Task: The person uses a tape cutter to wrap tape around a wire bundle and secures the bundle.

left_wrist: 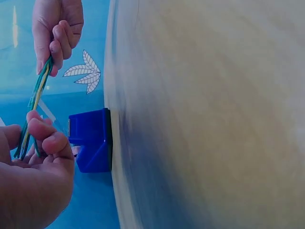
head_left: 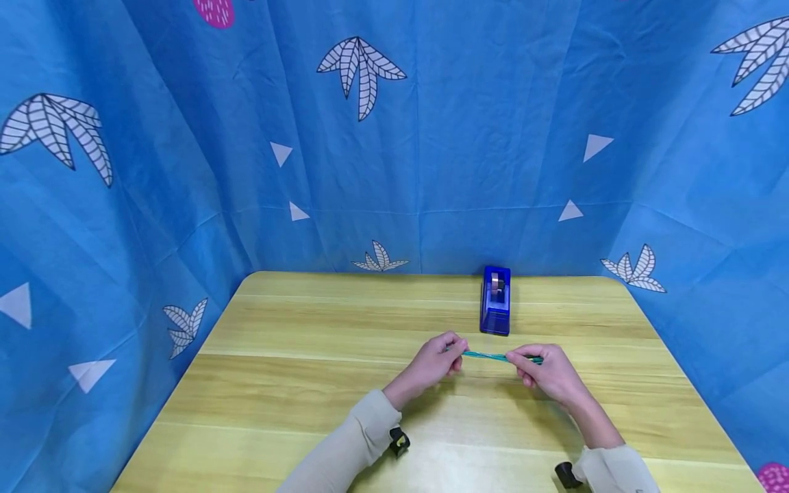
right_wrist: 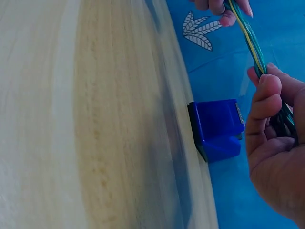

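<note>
Between my two hands stretches a thin bundle of green and yellow wires (head_left: 485, 355), held above the table. My left hand (head_left: 434, 359) pinches its left end between thumb and fingers. The right hand (head_left: 548, 370) grips it toward the other end, and a short green length pokes out past the thumb. In the left wrist view the wires (left_wrist: 40, 88) lie side by side, with a shiny clear patch near the middle. Closer in, the right wrist view shows the bundle (right_wrist: 259, 59) running into the curled right fingers (right_wrist: 267, 100), where its end is partly hidden.
A blue tape dispenser (head_left: 496, 301) with a roll in it stands near the table's back edge, just beyond the hands. The wooden table (head_left: 296, 383) is bounded behind and at the sides by a blue patterned curtain (head_left: 481, 137).
</note>
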Available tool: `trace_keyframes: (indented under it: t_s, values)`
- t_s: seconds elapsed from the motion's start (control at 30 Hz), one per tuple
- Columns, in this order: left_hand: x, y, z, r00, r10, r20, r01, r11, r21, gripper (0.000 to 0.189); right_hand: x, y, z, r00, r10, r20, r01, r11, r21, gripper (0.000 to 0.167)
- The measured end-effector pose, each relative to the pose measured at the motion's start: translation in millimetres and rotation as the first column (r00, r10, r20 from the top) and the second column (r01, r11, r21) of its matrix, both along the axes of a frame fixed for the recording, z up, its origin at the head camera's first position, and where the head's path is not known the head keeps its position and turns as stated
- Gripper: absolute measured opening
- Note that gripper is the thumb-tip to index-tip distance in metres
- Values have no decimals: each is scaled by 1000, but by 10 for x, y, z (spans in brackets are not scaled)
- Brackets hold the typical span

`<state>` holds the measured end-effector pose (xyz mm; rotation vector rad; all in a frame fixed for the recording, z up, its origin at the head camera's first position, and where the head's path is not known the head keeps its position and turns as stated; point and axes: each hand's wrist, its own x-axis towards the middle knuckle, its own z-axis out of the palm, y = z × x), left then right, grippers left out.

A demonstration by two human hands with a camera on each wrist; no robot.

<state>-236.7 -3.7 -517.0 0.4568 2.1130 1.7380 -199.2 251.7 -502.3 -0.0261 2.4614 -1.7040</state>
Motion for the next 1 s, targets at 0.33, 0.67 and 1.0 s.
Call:
trace_keyframes:
  t_s: [0.33,0.67,1.0]
  values:
    - [21,7,-4,997,-52,-51,50,998,-37,30,28,-19,-23,998,-41,-50,43,999,23,26]
    - [-4,-9,-7,972,-36,-230,12,995,-104,28,-22,-36,-79,1000,11,20,-9,992,-128,47]
    - [1,-12,12,957,-49,-286,5,988,-151,29,-35,-2,-60,996,24,87,-6,979,-206,54]
